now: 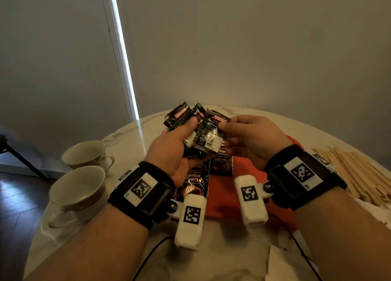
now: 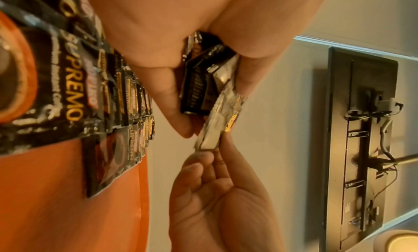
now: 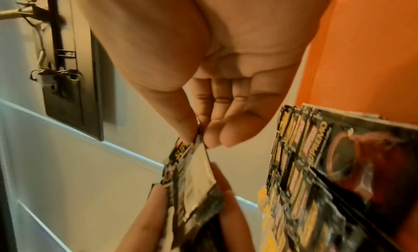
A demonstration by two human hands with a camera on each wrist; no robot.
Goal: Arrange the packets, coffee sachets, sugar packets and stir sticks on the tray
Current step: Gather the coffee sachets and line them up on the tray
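Note:
Above the orange tray [image 1: 249, 170], my left hand [image 1: 179, 141] grips a fanned bunch of black coffee sachets [image 1: 179, 115]. My right hand [image 1: 243, 132] pinches the outermost sachet [image 1: 213, 130] of that bunch between thumb and fingers. The left wrist view has the same bunch [image 2: 199, 88] in my left hand [image 2: 181, 98], with my right hand's fingertips [image 2: 203, 157] on one sachet's edge. In the right wrist view my right hand [image 3: 199, 136] pinches that sachet [image 3: 194, 173]. More black sachets [image 1: 196, 181] lie in rows on the tray [image 2: 56, 202].
Two empty teacups [image 1: 84, 151] [image 1: 76, 187] stand on the round marble table [image 1: 222, 257] at the left. A pile of wooden stir sticks [image 1: 347, 170] lies at the right, off the tray. Black cables [image 1: 152, 257] run over the table's near side.

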